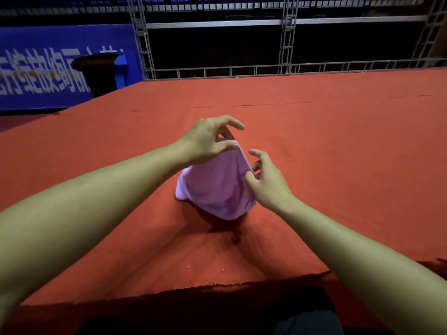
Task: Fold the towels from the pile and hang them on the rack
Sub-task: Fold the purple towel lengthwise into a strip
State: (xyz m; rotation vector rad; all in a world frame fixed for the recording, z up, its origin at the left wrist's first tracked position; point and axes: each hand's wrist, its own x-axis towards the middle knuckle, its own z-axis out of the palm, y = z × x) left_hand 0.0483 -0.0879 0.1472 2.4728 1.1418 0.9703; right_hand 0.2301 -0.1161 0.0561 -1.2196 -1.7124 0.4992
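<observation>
One towel: a lilac towel (217,187) hangs bunched at the centre of the red-covered table (326,131), its upper edge lifted, its lower folds resting on the cloth.
Left hand: the left hand (205,141) comes over the towel's far top edge from the left, thumb and a curled finger pinching it, the other fingers spread.
Right hand: the right hand (266,180) pinches the right edge between thumb and curled fingers.
Surroundings: a dark bin (96,73) stands beyond the far left corner before a blue banner (48,68); grey metal trusses (286,35) rise at the far side. No rack or pile shows.
Risk: both holds look light, so a sharp lift could likely pull an edge free and drop the towel in a heap.
Risk: gripped mid-edge rather than at corners, the towel may open skewed, spoiling the fold.
</observation>
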